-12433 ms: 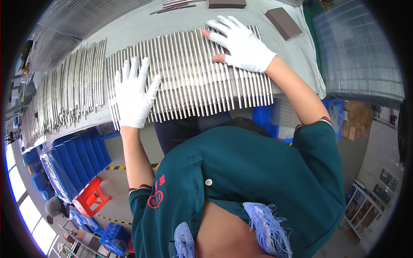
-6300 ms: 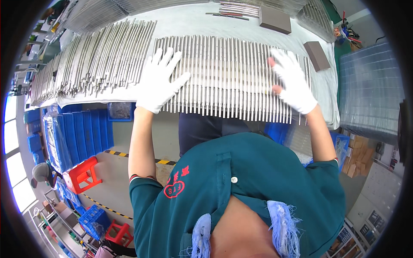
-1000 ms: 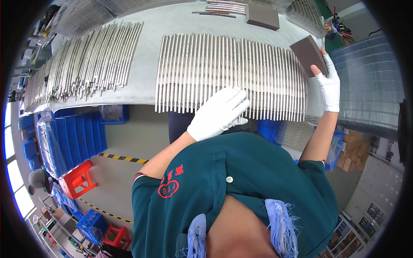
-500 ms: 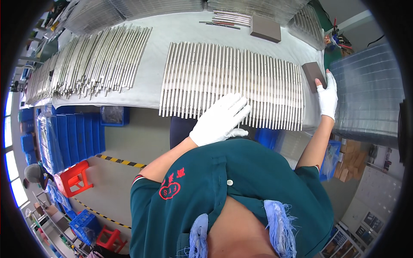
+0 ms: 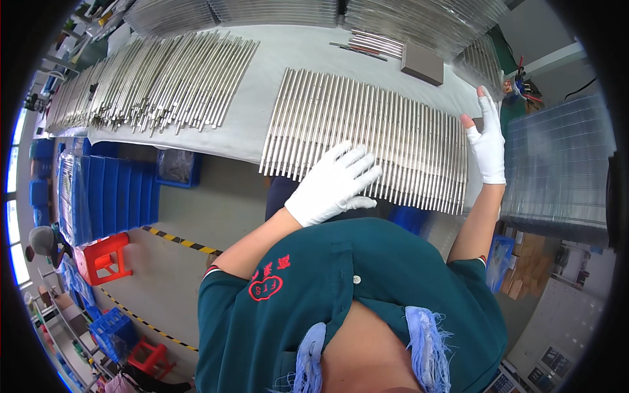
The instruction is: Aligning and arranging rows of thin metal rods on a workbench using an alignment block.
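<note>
A wide row of slim metal rods [image 5: 367, 131] lies side by side on the white-covered table in front of me. My left hand [image 5: 334, 182], in a white glove with its fingers spread, rests flat on the near part of the row. Just past the row's right end is my right hand [image 5: 488, 144], its glove leaving the thumb tip and a fingertip bare. Its fingers are stretched upward with the thumb apart. A brown block [image 5: 479, 122] shows only as a small patch between thumb and fingers; the hand covers the rest.
More rods [image 5: 177, 82] are heaped at the left. Another brown block [image 5: 422, 64] lies at the back beside a few loose rods [image 5: 377, 43]. Clear plastic trays [image 5: 557, 167] are stacked at the right, with others along the back. Blue bins [image 5: 118, 196] and a red stool [image 5: 105, 259] are at lower left.
My view has shifted, so the table appears turned. My right hand has moved over the brown block, its thumb now reaching toward the rods. My left hand stays on the row.
</note>
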A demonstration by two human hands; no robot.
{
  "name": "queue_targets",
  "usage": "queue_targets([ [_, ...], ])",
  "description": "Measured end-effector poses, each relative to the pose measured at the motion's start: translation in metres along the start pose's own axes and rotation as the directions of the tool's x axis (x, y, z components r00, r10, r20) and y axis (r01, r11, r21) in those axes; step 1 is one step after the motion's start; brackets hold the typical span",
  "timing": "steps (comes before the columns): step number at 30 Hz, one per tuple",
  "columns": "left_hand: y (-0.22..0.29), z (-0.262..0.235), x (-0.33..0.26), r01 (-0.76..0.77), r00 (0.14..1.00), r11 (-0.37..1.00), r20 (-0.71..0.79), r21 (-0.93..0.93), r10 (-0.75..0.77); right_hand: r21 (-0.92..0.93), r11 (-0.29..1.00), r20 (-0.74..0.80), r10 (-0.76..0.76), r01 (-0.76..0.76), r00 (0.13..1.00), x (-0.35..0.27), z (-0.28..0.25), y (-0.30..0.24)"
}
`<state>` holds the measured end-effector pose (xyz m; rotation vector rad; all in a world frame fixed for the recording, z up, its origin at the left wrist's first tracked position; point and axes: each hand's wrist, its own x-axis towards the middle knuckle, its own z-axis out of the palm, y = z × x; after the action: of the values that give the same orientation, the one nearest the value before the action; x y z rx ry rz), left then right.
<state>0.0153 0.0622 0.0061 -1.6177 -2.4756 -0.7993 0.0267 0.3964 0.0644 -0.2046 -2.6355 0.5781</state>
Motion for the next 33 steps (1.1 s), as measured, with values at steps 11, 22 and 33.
queue_targets([
  [11,-0.037,-0.023,-0.033,0.19,0.982,0.961,-0.02,0.201,-0.189,0.218,0.972,0.278,-0.147,0.086,0.949,0.004,0.032,-0.04],
  [22,-0.037,-0.046,-0.045,0.239,0.963,0.948,0.072,0.212,-0.259,0.127,0.709,0.435,-0.668,0.693,0.603,0.079,0.187,-0.133],
  [33,-0.057,-0.058,-0.066,0.257,0.957,0.952,0.093,0.168,-0.275,-0.015,0.602,0.51,-0.682,0.798,0.524,0.098,0.232,-0.172],
])
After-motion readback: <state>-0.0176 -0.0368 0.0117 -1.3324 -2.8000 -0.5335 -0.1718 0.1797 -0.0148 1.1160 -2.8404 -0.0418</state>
